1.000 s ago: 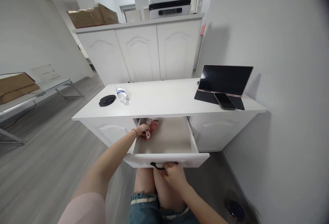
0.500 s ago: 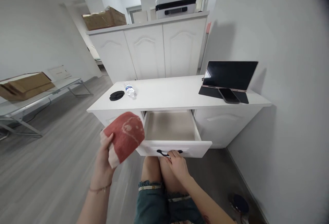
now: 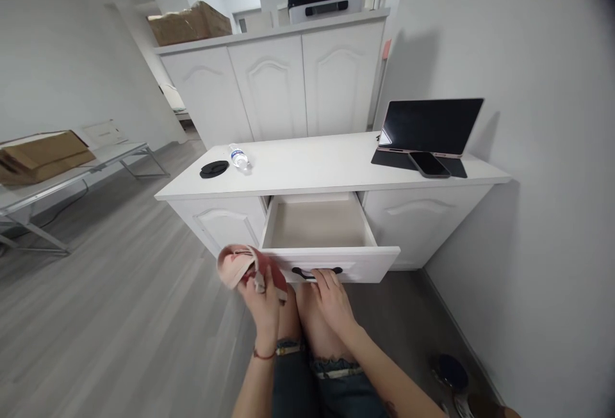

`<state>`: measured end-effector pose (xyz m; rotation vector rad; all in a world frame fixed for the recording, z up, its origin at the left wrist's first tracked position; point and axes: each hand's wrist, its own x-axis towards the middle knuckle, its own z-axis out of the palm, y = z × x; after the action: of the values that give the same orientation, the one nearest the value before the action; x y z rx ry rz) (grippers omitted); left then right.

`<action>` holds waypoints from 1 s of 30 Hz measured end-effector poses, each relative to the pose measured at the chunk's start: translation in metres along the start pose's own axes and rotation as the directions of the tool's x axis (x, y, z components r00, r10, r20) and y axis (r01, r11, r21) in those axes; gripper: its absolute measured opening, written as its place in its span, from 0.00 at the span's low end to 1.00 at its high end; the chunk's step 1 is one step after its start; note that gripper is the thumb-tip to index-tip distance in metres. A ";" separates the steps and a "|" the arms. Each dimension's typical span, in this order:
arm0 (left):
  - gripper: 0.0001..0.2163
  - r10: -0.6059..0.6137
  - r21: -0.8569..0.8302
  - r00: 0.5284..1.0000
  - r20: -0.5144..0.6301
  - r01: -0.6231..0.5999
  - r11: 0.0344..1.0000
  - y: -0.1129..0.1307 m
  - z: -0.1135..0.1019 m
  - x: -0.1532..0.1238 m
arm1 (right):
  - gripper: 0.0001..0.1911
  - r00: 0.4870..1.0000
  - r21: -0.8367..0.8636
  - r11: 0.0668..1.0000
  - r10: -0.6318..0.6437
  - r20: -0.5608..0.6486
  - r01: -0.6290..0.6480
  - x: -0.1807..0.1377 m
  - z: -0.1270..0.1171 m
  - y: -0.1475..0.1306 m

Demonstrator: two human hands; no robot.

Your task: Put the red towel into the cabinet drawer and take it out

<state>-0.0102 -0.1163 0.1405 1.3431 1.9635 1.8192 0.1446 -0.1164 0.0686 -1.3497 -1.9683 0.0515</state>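
Observation:
My left hand (image 3: 262, 303) grips a folded red and cream cloth (image 3: 235, 264), which looks like a small towel. It is held just left of the drawer front, over my knees. The fingers of my right hand (image 3: 332, 299) are hooked on the black handle (image 3: 302, 273) of a white drawer (image 3: 365, 261). That drawer is pulled out from the middle of a white cabinet, and its bare beige bottom (image 3: 321, 225) shows.
On the white cabinet top (image 3: 307, 165) lie a black round object (image 3: 214, 169) and a plastic bottle (image 3: 239, 159) at left. A tablet (image 3: 430, 127) and a phone (image 3: 429, 164) are at right. A wall (image 3: 542, 149) closes the right side.
My left hand has moved right and down with the cloth, turning it so its folded cream edges show. My right hand stays at the handle, and the drawer looks equally far out.

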 end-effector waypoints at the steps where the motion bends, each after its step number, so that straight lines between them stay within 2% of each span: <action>1: 0.14 0.086 0.067 0.996 -0.004 -0.086 0.994 0.001 0.008 -0.001 | 0.16 1.000 0.008 1.000 -0.002 -0.022 0.002 -0.004 0.002 0.000; 5: 0.15 0.247 0.166 0.969 0.015 -0.246 0.955 0.003 0.033 -0.012 | 0.20 0.995 0.019 0.999 0.030 -0.090 -0.028 -0.018 0.008 0.002; 11: 0.13 0.346 0.177 0.914 0.212 -0.384 0.906 -0.001 0.057 -0.038 | 0.24 0.992 0.021 0.999 0.045 -0.122 -0.042 -0.033 0.009 0.015; 14: 0.10 0.397 0.150 0.866 0.306 -0.455 0.878 0.006 0.066 -0.047 | 0.25 0.985 0.004 0.998 0.062 -0.164 -0.062 -0.037 0.009 0.018; 17: 0.07 0.435 0.131 0.788 0.435 -0.533 0.836 0.024 0.073 -0.053 | 0.27 0.981 0.013 0.996 0.088 -0.174 -0.087 -0.043 0.015 0.022; 23: 0.11 0.481 0.066 0.573 0.663 -0.685 0.725 0.055 0.084 -0.060 | 0.28 0.958 0.004 0.985 0.170 -0.231 -0.174 -0.069 0.036 0.040; 27: 0.12 0.531 0.015 0.458 0.713 -0.767 0.641 0.056 0.101 -0.071 | 0.25 0.939 0.087 0.973 0.230 -0.254 -0.215 -0.083 0.023 0.050; 30: 0.13 0.594 -0.050 0.348 0.725 -0.834 0.549 0.049 0.117 -0.081 | 0.21 0.905 0.175 0.944 0.321 -0.278 -0.280 -0.090 0.005 0.060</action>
<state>0.1367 -0.0930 0.1168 2.8556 1.3049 0.8102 0.2049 -0.1620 -0.0090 -1.4680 -1.4646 0.1110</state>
